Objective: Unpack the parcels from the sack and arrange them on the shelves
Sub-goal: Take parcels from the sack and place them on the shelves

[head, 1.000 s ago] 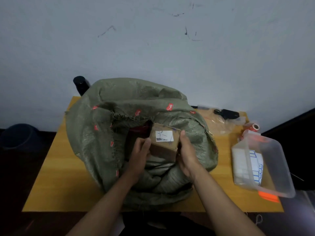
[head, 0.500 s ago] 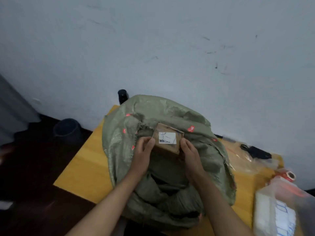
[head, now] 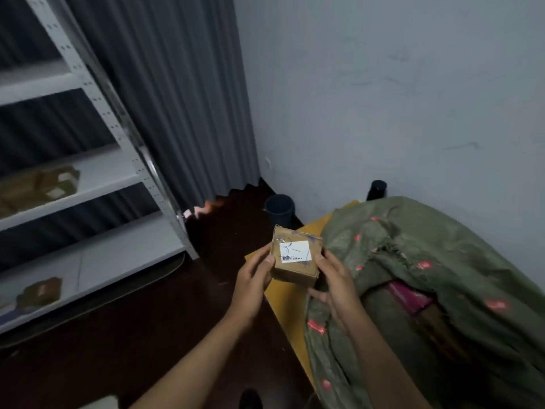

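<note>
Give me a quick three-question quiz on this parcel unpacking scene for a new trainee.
1. True or false: both hands hold the box.
2. Which side of the view shows the shelves: left or right?
3. What colour is the sack? A red, B green, C white.

Key: 1 true: the left hand and right hand each have a grip on one side of it. 2 left. 3 B.
</note>
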